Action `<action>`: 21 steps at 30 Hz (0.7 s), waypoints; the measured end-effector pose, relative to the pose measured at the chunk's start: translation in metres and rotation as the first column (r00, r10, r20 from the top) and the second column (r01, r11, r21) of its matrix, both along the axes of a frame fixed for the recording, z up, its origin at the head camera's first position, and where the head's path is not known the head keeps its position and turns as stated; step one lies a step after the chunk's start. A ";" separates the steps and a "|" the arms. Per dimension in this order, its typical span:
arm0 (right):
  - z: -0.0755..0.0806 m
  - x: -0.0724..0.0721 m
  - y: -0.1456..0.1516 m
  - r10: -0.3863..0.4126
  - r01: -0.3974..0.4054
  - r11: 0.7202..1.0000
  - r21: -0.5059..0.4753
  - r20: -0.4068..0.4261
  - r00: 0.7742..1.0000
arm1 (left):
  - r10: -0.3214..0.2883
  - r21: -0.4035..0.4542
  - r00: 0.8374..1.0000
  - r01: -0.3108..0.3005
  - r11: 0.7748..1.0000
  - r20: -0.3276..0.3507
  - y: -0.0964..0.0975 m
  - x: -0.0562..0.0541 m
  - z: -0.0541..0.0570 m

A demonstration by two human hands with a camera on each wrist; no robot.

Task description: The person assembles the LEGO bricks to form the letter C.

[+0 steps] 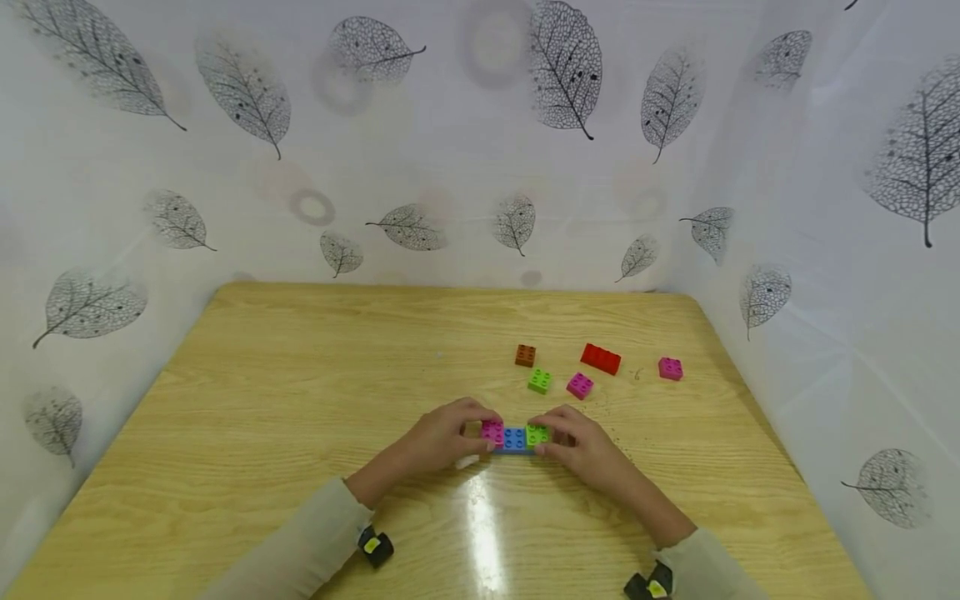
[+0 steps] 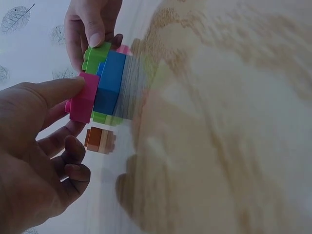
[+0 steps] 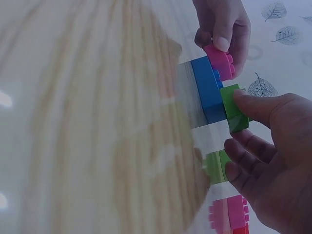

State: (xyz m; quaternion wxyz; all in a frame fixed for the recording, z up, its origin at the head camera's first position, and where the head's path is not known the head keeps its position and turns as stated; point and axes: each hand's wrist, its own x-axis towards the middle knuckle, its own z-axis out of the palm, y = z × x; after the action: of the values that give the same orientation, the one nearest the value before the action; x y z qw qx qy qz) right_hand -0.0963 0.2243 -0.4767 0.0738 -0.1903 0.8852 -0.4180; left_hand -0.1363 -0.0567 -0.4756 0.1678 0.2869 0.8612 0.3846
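Between the left hand (image 1: 442, 437) and the right hand (image 1: 592, 450), centred low on the wood-grain table (image 1: 300, 358): long blue studded plastic brick (image 1: 514, 439), looks flat on the tabletop. Long axis runs left-right, straight across from hand to hand. That's the relation that matters, I'd say: one end per hand, neither clearly nearer.

Left hand: thumb and forefinger nearly closed, pinching a bright pink square-topped plastic brick (image 1: 492, 433) at blue's left end. Right hand: same style of pinch on a lime-green square-topped plastic brick (image 1: 536, 435) at blue's right end. Other fingers bent loosely on both, per wrist views. Blue studs exposed between the two. Can't tell if pink and green are fully seated; my read is that it'd take downward pressure, with both ends kept in line.

Spare plastic bricks sit beyond, mostly off to the right: orange-brown square one (image 1: 526, 356), second lime-green square one (image 1: 539, 381) just nearer, magenta square one (image 1: 580, 385), long red one (image 1: 601, 358) behind that, another magenta square one (image 1: 671, 368) farthest right. Right hand is closer to most of these. None of them touched by either hand.
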 end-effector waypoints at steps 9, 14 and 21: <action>0.002 0.000 -0.002 -0.010 0.010 1.000 0.003 0.018 1.000 | 0.017 -0.037 1.000 -0.018 0.999 -0.023 0.001 0.001 0.001; 0.002 0.000 -0.002 -0.006 0.006 1.000 -0.003 0.019 1.000 | 0.012 -0.066 0.999 -0.015 0.998 -0.047 0.001 0.000 0.002; 0.001 0.001 -0.001 -0.008 0.008 1.000 -0.003 0.000 1.000 | -0.003 -0.102 0.997 -0.005 0.995 -0.077 0.003 -0.001 0.003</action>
State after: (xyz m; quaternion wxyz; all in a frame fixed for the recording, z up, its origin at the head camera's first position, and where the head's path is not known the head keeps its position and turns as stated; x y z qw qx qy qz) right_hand -0.0958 0.2232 -0.4759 0.0719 -0.1866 0.8854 -0.4197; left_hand -0.1378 -0.0532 -0.4722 0.1487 0.2923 0.8857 0.3286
